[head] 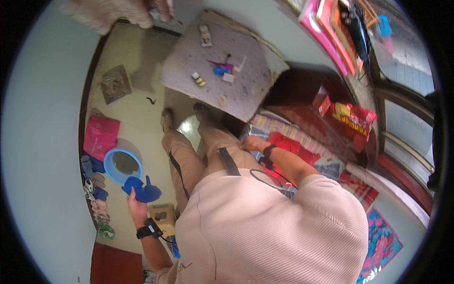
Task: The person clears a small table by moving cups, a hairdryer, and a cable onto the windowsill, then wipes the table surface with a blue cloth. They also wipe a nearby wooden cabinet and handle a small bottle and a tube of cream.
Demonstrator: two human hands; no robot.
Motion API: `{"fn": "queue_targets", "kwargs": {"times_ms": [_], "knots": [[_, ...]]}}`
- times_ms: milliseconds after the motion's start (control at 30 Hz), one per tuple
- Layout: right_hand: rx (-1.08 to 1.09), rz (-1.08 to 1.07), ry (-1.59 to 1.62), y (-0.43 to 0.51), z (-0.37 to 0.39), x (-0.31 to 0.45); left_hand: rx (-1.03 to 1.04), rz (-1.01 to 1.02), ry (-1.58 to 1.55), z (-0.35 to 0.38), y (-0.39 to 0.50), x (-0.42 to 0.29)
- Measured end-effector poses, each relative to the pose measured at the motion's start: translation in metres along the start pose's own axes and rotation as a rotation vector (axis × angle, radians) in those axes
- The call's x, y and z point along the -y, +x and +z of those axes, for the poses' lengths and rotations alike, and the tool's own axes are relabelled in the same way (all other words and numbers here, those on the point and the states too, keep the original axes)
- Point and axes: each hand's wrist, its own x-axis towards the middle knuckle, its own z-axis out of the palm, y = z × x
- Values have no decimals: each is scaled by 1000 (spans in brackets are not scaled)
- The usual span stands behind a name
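Note:
My left hand (pixel 136 207) grips a piece of blue fabric (pixel 142 190) whose exact kind is unclear. The fabric is over the floor beside the rim of a light blue plastic basin (pixel 110 152). Low beside my right thigh, my right hand (pixel 253 143) is near red cloth (pixel 298 147) on a bed; its fingers are curled and partly hidden, so whether they hold anything does not show. Black bands sit on both wrists, with a small black device (pixel 153 227) on the left one.
A low table (pixel 244 96) ahead bears several small items. A pink bag (pixel 101 136) and several shoes (pixel 97 181) line the left wall. A yellow plastic stool (pixel 161 213) is beside my left leg. On the right, a red snack bag (pixel 354 120) lies by the window.

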Motion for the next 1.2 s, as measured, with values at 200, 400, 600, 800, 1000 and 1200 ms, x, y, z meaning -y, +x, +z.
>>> {"fn": "queue_targets", "kwargs": {"times_ms": [200,400,600,800,1000,1200], "knots": [[109,93,-54,-34,79,-121,-81,-234,162,12,-13,77],[-6,464,-120,-78,104,-162,89,-262,240,31,28,97],[-209,496,-182,-37,92,-182,86,-123,210,32,95,112],[-221,352,-241,18,73,-223,161,24,26,43,134,145],[-180,141,-364,32,73,-259,387,177,-79,66,122,190],[-241,-195,-355,23,51,-265,359,428,-179,62,70,269]]}}
